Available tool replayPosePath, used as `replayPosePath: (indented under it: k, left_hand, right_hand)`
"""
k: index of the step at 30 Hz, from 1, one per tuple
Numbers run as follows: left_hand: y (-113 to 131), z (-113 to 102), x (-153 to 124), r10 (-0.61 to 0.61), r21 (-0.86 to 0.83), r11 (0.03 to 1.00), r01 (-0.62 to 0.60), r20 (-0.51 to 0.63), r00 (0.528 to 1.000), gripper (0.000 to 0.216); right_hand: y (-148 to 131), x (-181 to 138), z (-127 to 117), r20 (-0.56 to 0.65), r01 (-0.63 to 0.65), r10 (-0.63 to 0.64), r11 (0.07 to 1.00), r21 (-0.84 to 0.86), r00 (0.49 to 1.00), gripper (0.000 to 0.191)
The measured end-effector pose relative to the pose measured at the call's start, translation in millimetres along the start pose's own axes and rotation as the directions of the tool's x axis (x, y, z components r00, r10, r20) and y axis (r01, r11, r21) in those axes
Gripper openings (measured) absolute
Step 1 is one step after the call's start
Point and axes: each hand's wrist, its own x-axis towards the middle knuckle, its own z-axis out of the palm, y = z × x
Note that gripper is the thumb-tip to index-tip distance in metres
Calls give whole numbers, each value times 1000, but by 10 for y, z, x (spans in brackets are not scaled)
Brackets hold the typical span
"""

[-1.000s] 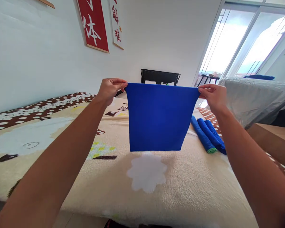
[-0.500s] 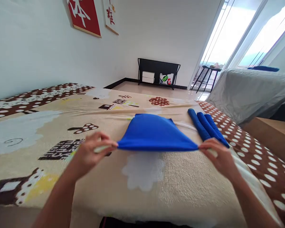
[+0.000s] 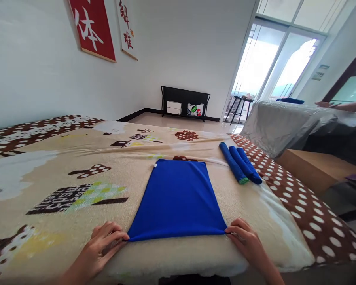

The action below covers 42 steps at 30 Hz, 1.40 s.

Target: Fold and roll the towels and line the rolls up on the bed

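Observation:
A blue cloth (image 3: pixel 176 200) lies flat on the patterned blanket (image 3: pixel 62 174) that covers the bed. My left hand (image 3: pixel 102 243) pinches the cloth's near left corner against the blanket. My right hand (image 3: pixel 246 241) pinches the near right corner, fingers closed on the hem. Both hands rest close to the bed's front edge. Three rolled blue towels (image 3: pixel 240 163) lie side by side to the right of the cloth, beyond my right hand.
A grey covered bed (image 3: pixel 280 124) stands to the right, with another person's arm (image 3: pixel 344 105) above it. A black low shelf (image 3: pixel 185 103) stands against the far wall. Red and white wall hangings (image 3: pixel 91 27) hang at the upper left. Bright glass doors are at the back right.
Both hands brought the cloth down from hanging in the air and pulled it toward me. It now lies spread flat on the blanket, corners still pinched.

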Motion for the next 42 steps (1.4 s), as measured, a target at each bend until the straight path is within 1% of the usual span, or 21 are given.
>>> replayPosePath:
  k: [2, 4, 6, 7, 9, 11, 13, 15, 18, 22, 24, 26, 28, 33, 38, 42]
  left_hand:
    - [-3, -6, 12, 11, 6, 1000, -11, 19, 1000, 11]
    - [12, -17, 33, 21, 5, 1000, -22, 91, 996, 10]
    - [49, -13, 55, -35, -1, 999, 35, 149, 988, 18]
    - [72, 2, 65, -96, 2, 995, 96, 147, 985, 23]
    - [115, 56, 80, -222, 26, 975, 221, 98, 970, 32]
    - [148, 126, 91, -278, 64, 960, 274, 65, 958, 39]
    - [173, 182, 98, -273, 96, 960, 264, 88, 958, 41]
    - [190, 205, 103, -255, 104, 964, 245, 104, 961, 39]
    - [182, 188, 103, -234, 94, 970, 225, 110, 966, 36]
    - [138, 155, 82, -168, 52, 985, 161, 165, 972, 29]
    - [147, 150, 68, -163, 24, 987, 162, 130, 978, 28]
    - [173, 141, 59, -178, -12, 984, 179, 77, 981, 29]
    - [190, 119, 57, -177, -43, 983, 179, 49, 983, 30]
    - [172, 49, 28, -93, -28, 995, 96, 98, 991, 22]
    - [287, 55, -47, -153, -32, 988, 154, 37, 988, 26]
    - [343, 40, -64, -130, -47, 990, 132, 27, 991, 24]
  right_hand:
    - [-50, 39, -41, 28, -13, 13, 1000, 6, 1000, 20]
    - [-116, 90, -99, 93, -54, 50, 998, 38, 994, 20]
    - [-181, 138, -141, 154, -114, 105, 992, 54, 982, 24]
    - [-206, 159, -143, 159, -150, 144, 988, 28, 977, 28]
    - [-240, 189, -103, 110, -217, 224, 973, -74, 968, 36]
    - [-252, 204, -19, 44, -256, 268, 951, -174, 963, 39]
    - [-252, 206, 63, 32, -252, 265, 944, -214, 964, 37]
    - [-248, 202, 106, 54, -223, 241, 947, -232, 969, 35]
    - [-245, 190, 96, 87, -188, 214, 951, -245, 973, 32]
    - [-258, 172, 58, 79, -204, 233, 940, -274, 969, 30]
    - [-276, 167, 57, 76, -205, 236, 937, -284, 969, 30]
    - [-293, 165, 59, 90, -184, 218, 940, -286, 972, 28]
    - [-302, 163, 50, 108, -164, 201, 945, -282, 974, 25]
    - [-284, 127, -22, 129, -181, 223, 944, -276, 966, 26]
    - [-277, 79, -68, 186, -181, 223, 959, -220, 957, 29]
    - [-304, 96, -124, 225, -162, 195, 974, -160, 955, 29]
